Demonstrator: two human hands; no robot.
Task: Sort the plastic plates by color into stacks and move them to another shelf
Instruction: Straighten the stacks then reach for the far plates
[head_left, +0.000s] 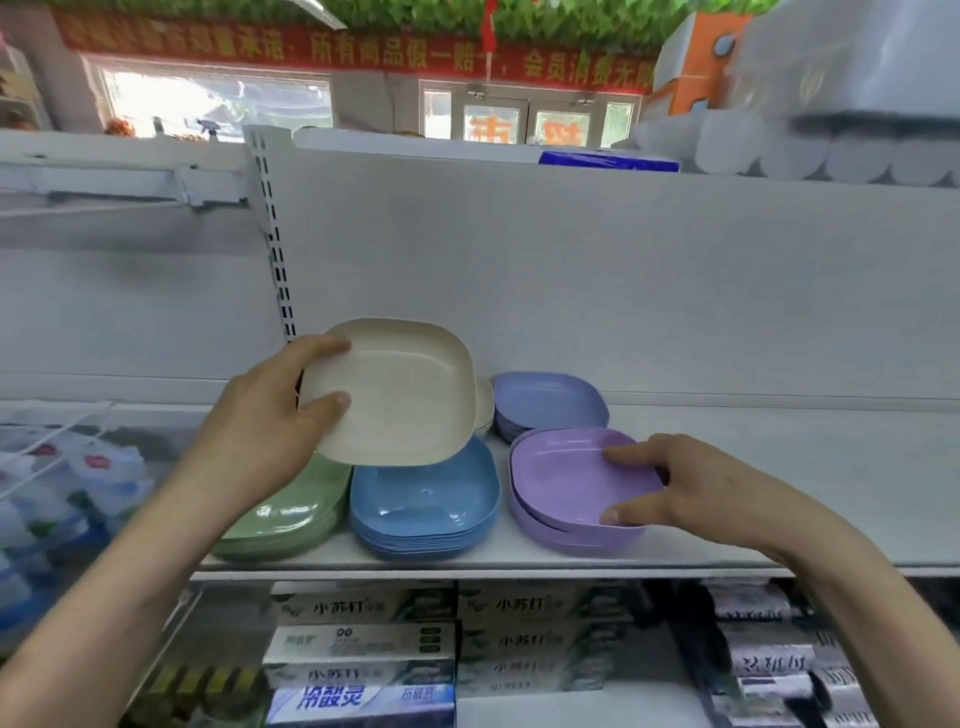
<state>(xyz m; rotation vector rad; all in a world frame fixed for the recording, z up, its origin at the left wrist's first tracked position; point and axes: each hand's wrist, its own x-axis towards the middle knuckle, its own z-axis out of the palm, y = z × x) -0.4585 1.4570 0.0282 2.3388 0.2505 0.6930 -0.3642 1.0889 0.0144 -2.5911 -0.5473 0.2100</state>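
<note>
A person's left hand (270, 415) grips a cream plate (400, 400) by its rim above the shelf (779, 467) front edge, the cream stack (484, 410) just behind and right; the right hand (691, 488) pinches the top lilac plate (561, 467).

Five stacks of plates (426, 501); one loose cream plate (400, 395).

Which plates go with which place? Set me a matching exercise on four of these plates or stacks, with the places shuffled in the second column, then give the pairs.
1. cream plate
2. green stack
3. blue stack
4. purple stack

A. gripped by the right hand
B. front left end of the shelf
C. held up in the left hand
D. front, between two other stacks

Pairs: 1-C, 2-B, 3-D, 4-A.
</note>
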